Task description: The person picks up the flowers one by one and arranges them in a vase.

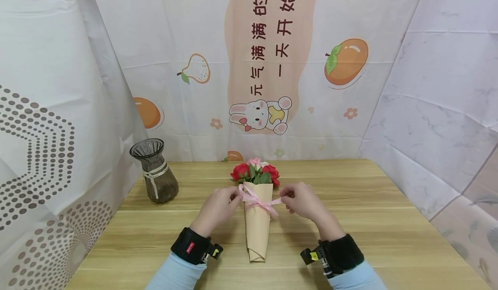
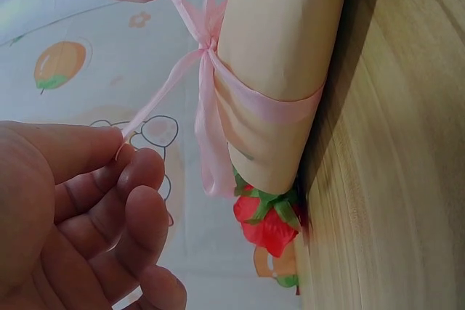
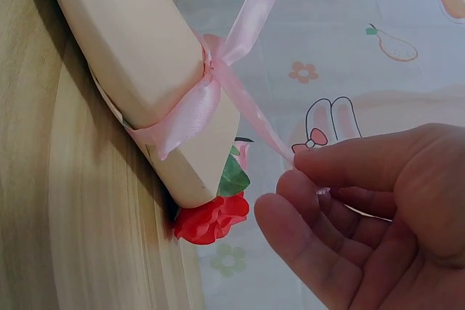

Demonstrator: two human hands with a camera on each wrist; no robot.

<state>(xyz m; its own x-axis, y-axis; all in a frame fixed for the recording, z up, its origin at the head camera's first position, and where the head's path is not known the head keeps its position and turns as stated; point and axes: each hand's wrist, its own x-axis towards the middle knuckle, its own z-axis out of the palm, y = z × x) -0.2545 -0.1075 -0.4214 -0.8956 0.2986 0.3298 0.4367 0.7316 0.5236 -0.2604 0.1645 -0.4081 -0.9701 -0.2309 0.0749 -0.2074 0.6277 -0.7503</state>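
- Ribbon (image 3: 187, 117): satiny cloth, softly glossy
- Wrapper (image 1: 257, 231): smooth, matt paper
- Red rose (image 2: 265, 229): fabric-like petals
- Vase (image 1: 162, 185): smoky, glass-like, shiny
- Table (image 1: 389, 238): wood grain, smooth from here

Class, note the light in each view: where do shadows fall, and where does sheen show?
Head view: soft shadows on the table; left wrist view: a dark shadow along the wrap; right wrist view: similar shadow, faint sheen on the ribbon.

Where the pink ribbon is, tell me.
The ribbon is low centre in the head view, around the paper wrap below the flowers, between left hand and right hand.
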